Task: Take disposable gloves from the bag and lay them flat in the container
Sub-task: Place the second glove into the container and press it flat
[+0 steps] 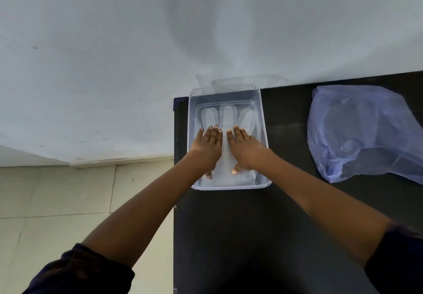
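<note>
The black rectangular tabletop (pixel 286 213) fills the lower right of the frame, butted against the pale grey wall, and everything you work with sits along its far edge, probably to leave the near part free for your arms. In the right of the frame lies the crumpled translucent blue plastic bag (pixel 366 133), set well apart from the tray so it stays out of the way while you press. At the centre stands the clear rectangular plastic container (pixel 263 119), long side running away from you, near the table's left corner; a second clear plastic lid or tub (pixel 240 83) shows behind it against the wall. Inside the container, flat on its floor, lies the thin translucent disposable glove (pixel 225 119), its fingers pointing toward the wall. Your left hand (pixel 209 149) and right hand (pixel 245 151) rest side by side on the glove's palm and cuff, fingers extended and spread, palms down, gripping nothing; you seem to be smoothing it flat and pushing out air. I cannot read any brand, label or writing anywhere here.
</note>
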